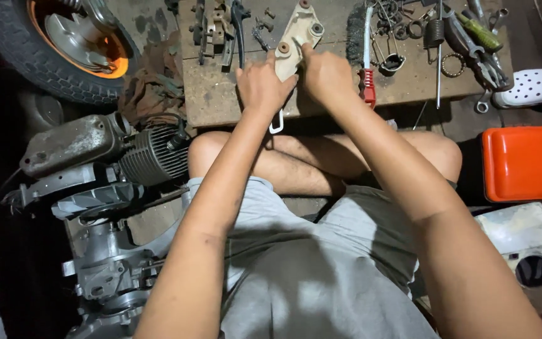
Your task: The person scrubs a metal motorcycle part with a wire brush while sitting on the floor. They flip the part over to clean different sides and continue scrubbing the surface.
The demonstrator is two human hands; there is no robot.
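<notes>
Top centre of frame, left hand (262, 86) and right hand (325, 75), fingers closed around a cream metal bracket (296, 36), on the wooden worktop (221, 94), wire brush (364, 56) just right

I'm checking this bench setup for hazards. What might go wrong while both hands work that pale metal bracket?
The bracket, held by the left hand and right hand, overhangs the wooden board edge above bare legs; it may slip. The wire brush bristles beside the right hand might scratch it.
</notes>
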